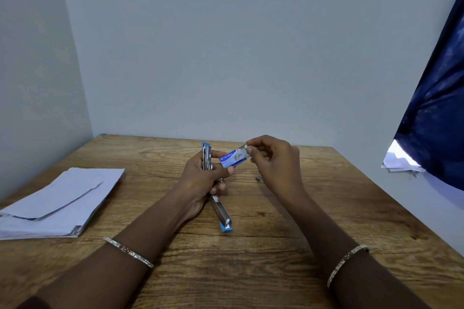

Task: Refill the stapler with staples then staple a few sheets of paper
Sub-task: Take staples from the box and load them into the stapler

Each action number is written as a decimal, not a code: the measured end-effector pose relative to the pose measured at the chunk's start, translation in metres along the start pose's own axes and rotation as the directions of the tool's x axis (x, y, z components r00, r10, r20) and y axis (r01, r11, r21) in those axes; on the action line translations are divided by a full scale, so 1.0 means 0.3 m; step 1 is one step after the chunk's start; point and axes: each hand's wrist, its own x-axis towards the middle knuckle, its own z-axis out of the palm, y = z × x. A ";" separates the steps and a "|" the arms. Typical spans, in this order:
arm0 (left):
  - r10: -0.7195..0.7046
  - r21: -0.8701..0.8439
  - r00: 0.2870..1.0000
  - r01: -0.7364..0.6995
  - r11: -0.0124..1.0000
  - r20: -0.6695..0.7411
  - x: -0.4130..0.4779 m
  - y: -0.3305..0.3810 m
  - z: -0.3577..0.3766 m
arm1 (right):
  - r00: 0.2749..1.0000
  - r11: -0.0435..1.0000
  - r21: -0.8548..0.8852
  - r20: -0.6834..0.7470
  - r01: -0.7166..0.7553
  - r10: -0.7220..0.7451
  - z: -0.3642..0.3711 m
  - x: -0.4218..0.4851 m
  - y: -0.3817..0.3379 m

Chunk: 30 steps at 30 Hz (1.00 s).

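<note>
A blue and silver stapler [222,211] is swung wide open over the middle of the table, its top arm [207,155] pointing away from me and its base pointing toward me. My left hand [203,178] grips the stapler at its hinge and also pinches a small blue staple box [232,158] between thumb and finger. My right hand [273,160] pinches the box's open right end, where a pale inner tray or flap shows. A small silver strip of staples [258,178] lies on the wood below my right hand.
A stack of white paper sheets [57,203] lies at the table's left side. The wooden table [251,258] meets grey walls at the back and left. A dark blue curtain [437,113] hangs at the right, with papers [399,162] under it.
</note>
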 end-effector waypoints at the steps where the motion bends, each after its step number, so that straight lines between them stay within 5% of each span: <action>1: 0.004 0.003 1.000 -0.004 1.000 -0.002 0.002 -0.001 0.000 | 0.999 0.999 -0.019 0.011 0.035 -0.034 0.001 -0.002 -0.004; 12: 0.056 0.004 0.998 -0.056 0.998 -0.022 0.006 -0.010 -0.006 | 0.994 0.999 0.034 0.108 0.002 -0.006 0.025 -0.022 -0.005; 23: 0.037 0.015 0.996 -0.038 0.999 0.085 -0.001 -0.006 0.008 | 0.941 0.876 0.343 0.134 -0.339 0.312 -0.009 0.010 0.006; 30: -0.141 -0.080 0.989 0.144 0.986 0.036 0.015 0.011 0.016 | 0.896 0.923 0.093 0.295 -0.373 0.333 -0.122 0.057 0.069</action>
